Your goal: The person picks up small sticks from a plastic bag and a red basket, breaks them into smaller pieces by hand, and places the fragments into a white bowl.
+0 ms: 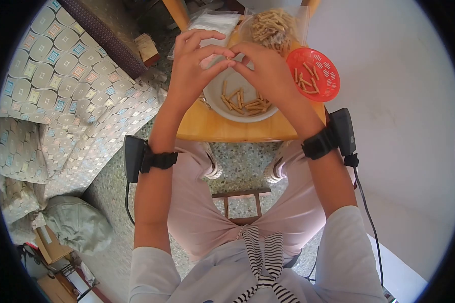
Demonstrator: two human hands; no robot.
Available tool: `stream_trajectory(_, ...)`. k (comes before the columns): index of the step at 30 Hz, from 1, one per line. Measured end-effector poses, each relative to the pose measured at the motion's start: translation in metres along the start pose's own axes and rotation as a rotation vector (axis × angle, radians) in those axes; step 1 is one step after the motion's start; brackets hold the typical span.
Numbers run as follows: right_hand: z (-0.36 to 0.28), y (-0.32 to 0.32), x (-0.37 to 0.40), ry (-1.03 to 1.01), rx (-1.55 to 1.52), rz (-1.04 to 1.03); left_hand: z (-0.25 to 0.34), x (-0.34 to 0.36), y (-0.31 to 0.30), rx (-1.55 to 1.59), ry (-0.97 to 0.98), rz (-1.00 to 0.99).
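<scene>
My left hand (193,59) and my right hand (269,65) meet at the fingertips above a white bowl (240,119). Pinched between them is a small tan stick piece (228,57), seen nearly end-on and mostly hidden by the fingers. The left thumb and index finger close on it from the left, while the other left fingers are loosely bent. From the right, my right thumb and index finger press on it. Several short tan sticks (257,106) lie loose in the bowl below. A red perforated basket (333,77), right of my right hand, holds several similar sticks (303,83).
A clear bag full of tan sticks (272,28) lies at the back of the wooden seat (237,132). Left of it is a plastic bag (215,21). A white wall (399,101) stands close on the right, and patterned cloth (81,91) hangs at the left.
</scene>
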State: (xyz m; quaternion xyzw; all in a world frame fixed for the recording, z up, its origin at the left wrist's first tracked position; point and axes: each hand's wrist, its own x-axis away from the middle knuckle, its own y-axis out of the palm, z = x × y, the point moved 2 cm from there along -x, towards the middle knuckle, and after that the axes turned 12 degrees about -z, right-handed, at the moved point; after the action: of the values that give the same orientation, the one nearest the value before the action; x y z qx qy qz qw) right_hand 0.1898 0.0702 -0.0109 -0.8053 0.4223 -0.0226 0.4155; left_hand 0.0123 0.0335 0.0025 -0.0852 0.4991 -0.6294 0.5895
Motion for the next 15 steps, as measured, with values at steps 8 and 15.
stream_trajectory(8,-0.0028,-0.002,-0.0003,0.02,0.003,0.022,0.0032,0.001,-0.0022,-0.008,0.006,0.018)
stream_trajectory(15,-0.0046,0.0009,-0.0022,-0.018,0.01,0.048,0.0076,0.0,-0.0054,-0.024,0.041,0.034)
